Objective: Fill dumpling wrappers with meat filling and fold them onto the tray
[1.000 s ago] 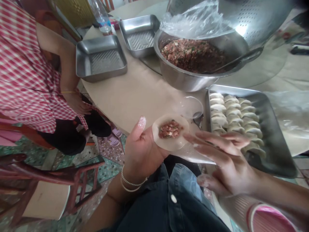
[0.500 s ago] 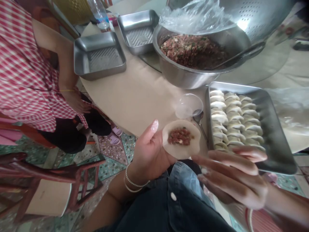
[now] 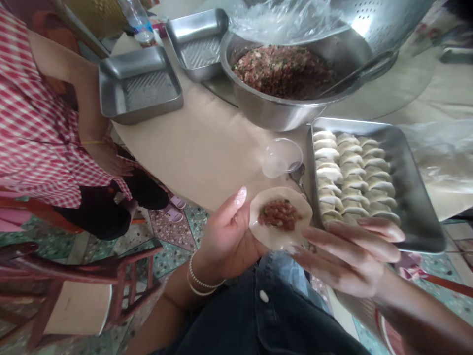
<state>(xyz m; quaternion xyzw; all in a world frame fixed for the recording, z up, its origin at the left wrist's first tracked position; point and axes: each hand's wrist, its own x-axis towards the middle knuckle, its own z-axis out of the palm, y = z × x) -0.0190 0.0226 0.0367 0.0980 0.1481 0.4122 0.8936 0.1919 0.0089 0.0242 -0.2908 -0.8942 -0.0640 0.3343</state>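
My left hand [image 3: 226,235] cups a round dumpling wrapper [image 3: 268,233] with a mound of red meat filling [image 3: 279,215] in its middle, held over my lap at the table's edge. My right hand [image 3: 347,251] is just right of it, fingers stretched out and pointing left, the fingertips reaching the wrapper's lower right rim; it holds nothing. Behind my right hand lies a steel tray [image 3: 414,197] with rows of several folded dumplings [image 3: 351,172]. A small clear plastic cup [image 3: 281,157] and a spoon [image 3: 297,173] sit by the tray's left side.
A big steel bowl of minced filling [image 3: 284,74] stands beyond the tray, with a plastic sheet and a colander behind it. Two more steel trays [image 3: 138,88] [image 3: 197,42] lie at the far left. A person in red-checked clothing [image 3: 37,123] sits at left; a wooden chair [image 3: 74,276] stands below.
My right hand has moved left to the wrapper's rim. The wrapper in my left hand sits slightly further right and lower than a second ago. The view has shifted a little.
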